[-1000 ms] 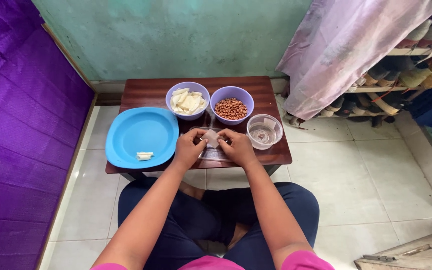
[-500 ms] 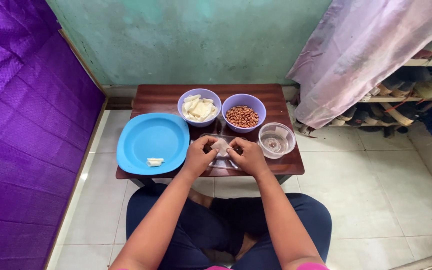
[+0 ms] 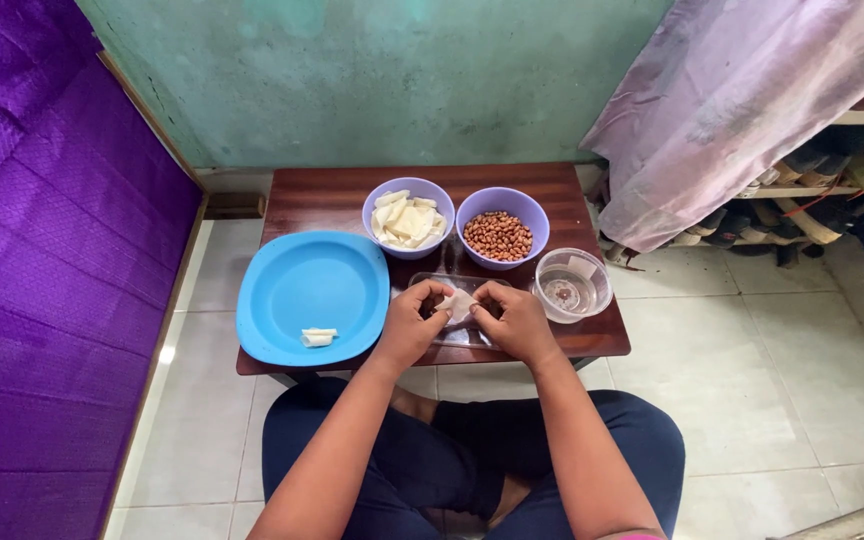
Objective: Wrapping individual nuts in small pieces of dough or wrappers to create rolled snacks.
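Pastry wrapper (image 3: 458,303), a small pale sheet, is being pinched between both hands just above a clear rectangular tray (image 3: 462,336) at the near edge of a low dark wooden table (image 3: 592,335). From my remote seat I am seeing the left hand (image 3: 407,325) closing its fingertips on the left side of the sheet, while the right hand (image 3: 514,322) is gripping the right side, thumb and fingers curled in; the two hands are almost touching over the tray.

Just beyond the hands, two lilac bowls are standing side by side and nearly touching: the left bowl (image 3: 408,216) is holding a pile of pale cut wrappers, the right bowl (image 3: 502,226) is holding reddish-brown peanuts. To the right of the hands a clear round container (image 3: 573,285) is sitting near the table's right edge; it looks to be holding a little clear liquid, though I cannot tell for certain. To the left, a large blue plate (image 3: 302,297) is overhanging the table's near left corner, with a small pale roll (image 3: 317,337) lying near its front rim.

Seated cross-legged in dark blue trousers on a pale tiled floor (image 3: 772,380), the person is facing a green wall (image 3: 372,80). A purple quilted cloth (image 3: 42,270) is filling the left side, and a pink curtain (image 3: 742,100) is hanging over shelves at the right.
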